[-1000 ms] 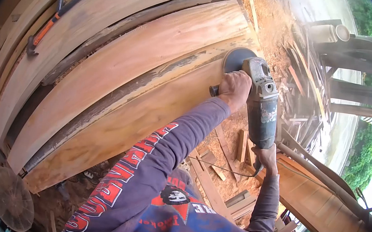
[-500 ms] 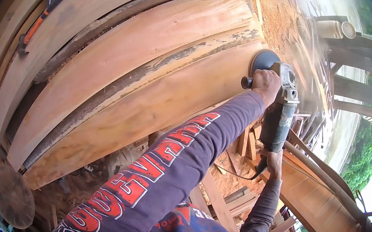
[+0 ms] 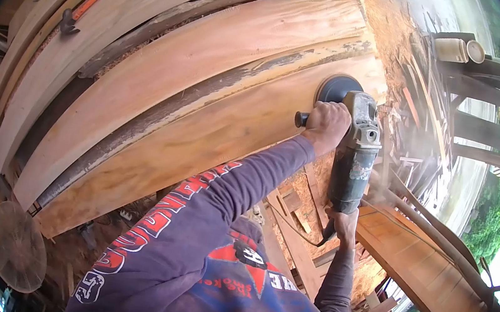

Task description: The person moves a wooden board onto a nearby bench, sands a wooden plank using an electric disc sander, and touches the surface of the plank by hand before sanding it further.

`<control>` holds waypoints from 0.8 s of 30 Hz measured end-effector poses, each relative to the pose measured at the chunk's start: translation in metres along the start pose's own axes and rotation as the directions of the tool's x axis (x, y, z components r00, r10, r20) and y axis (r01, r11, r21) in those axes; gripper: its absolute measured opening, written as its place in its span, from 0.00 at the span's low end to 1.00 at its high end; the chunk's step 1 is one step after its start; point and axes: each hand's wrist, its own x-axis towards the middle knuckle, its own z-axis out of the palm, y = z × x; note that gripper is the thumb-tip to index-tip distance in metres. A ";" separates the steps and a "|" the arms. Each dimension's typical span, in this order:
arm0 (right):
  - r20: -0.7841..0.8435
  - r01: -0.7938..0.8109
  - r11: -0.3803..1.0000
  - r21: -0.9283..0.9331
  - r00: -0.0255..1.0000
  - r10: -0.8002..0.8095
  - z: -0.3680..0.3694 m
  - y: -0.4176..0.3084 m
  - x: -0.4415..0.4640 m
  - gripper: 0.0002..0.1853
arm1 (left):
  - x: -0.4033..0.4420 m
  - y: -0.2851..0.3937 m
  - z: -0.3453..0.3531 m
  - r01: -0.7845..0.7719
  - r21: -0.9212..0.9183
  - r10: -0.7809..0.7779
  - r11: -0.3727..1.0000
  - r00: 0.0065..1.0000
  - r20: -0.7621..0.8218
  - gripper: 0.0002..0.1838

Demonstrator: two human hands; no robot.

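A dark green angle grinder [image 3: 351, 176] with a round sanding disc [image 3: 339, 90] rests its disc on the near wooden plank [image 3: 213, 145], close to the plank's far right end. My left hand [image 3: 327, 127] is closed around the side handle, beside the metal gear head. Lower down, my right hand [image 3: 343, 226] wraps the rear grip, where the power cord [image 3: 292, 221] leaves the tool. The plank's face is smooth and orange-brown with darker patches. Fine dust hangs in the air right of the grinder.
More curved planks [image 3: 165, 82] with bark edges lie alongside. A hammer with an orange-and-black handle [image 3: 94, 0] rests on the far boards. At right are a white bucket [image 3: 452, 50] and a wide slatted board [image 3: 418, 266]. Sawdust and wood scraps cover the ground.
The grinder and both hands have moved left, with the disc now further in from the plank's end. My view has shifted slightly, and more of my shirt front shows.
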 end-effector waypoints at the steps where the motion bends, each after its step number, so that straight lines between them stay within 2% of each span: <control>1: 0.015 0.008 1.000 -0.014 1.000 -0.008 0.012 -0.003 -0.013 0.08 | -0.018 -0.011 -0.005 -0.007 -0.002 0.007 1.000 1.000 0.005 0.05; 3: 0.048 0.000 0.999 -0.042 0.999 0.002 0.034 -0.005 -0.041 0.09 | -0.059 -0.031 -0.017 0.038 0.057 -0.037 0.998 0.999 -0.011 0.03; 6: 0.059 -0.114 0.988 -0.100 0.991 0.120 0.069 -0.002 -0.080 0.11 | -0.121 -0.063 -0.027 0.086 0.061 -0.087 0.994 0.996 0.009 0.03; 7: 0.073 -0.032 0.995 -0.092 0.997 0.038 0.082 0.006 -0.092 0.14 | -0.140 -0.075 -0.034 0.079 0.061 -0.079 0.995 0.997 0.003 0.03; 9: 0.117 0.114 0.984 -0.134 0.988 -0.098 0.108 -0.009 -0.120 0.18 | -0.180 -0.099 -0.047 0.155 0.044 -0.158 0.987 0.985 0.075 0.04; 12: 0.115 0.168 0.978 -0.122 0.981 -0.154 0.152 0.005 -0.155 0.18 | -0.231 -0.135 -0.062 0.197 0.011 -0.197 0.980 0.973 0.119 0.07; 13: 0.120 0.192 0.972 -0.134 0.977 -0.177 0.165 0.003 -0.170 0.18 | -0.246 -0.147 -0.068 0.220 0.015 -0.220 0.975 0.965 0.144 0.11; 14: 0.095 0.179 0.976 -0.121 0.981 -0.168 0.179 0.004 -0.185 0.18 | -0.263 -0.157 -0.075 0.191 0.014 -0.191 0.982 0.971 0.147 0.11; 15: 0.142 0.145 0.982 -0.120 0.982 -0.128 0.192 0.005 -0.198 0.20 | -0.280 -0.168 -0.082 0.216 0.013 -0.215 0.976 0.962 0.170 0.12; 17: 0.223 0.196 0.969 -0.149 0.961 -0.160 0.212 -0.010 -0.221 0.20 | -0.310 -0.191 -0.094 0.269 0.004 -0.264 0.963 0.942 0.205 0.17; 18: 0.204 0.191 0.972 -0.139 0.966 -0.161 0.223 -0.013 -0.237 0.20 | -0.327 -0.201 -0.099 0.247 0.003 -0.243 0.969 0.949 0.202 0.17; 20: 0.200 0.159 0.987 -0.002 0.967 -0.155 0.243 -0.015 -0.262 0.17 | -0.360 -0.218 -0.114 0.295 0.022 -0.292 0.955 0.928 0.233 0.18; 21: 0.237 0.152 0.986 -0.067 0.963 -0.133 0.251 -0.014 -0.272 0.16 | -0.379 -0.228 -0.114 0.286 0.037 -0.288 0.958 0.940 0.185 0.13; 22: 0.232 0.154 0.986 -0.063 0.963 -0.135 0.260 -0.013 -0.282 0.16 | -0.397 -0.236 -0.119 0.281 0.038 -0.283 0.959 0.942 0.181 0.13; 24: 0.185 0.281 0.957 -0.076 0.947 -0.264 0.278 -0.014 -0.297 0.16 | -0.425 -0.249 -0.129 0.361 0.015 -0.358 0.932 0.914 0.191 0.15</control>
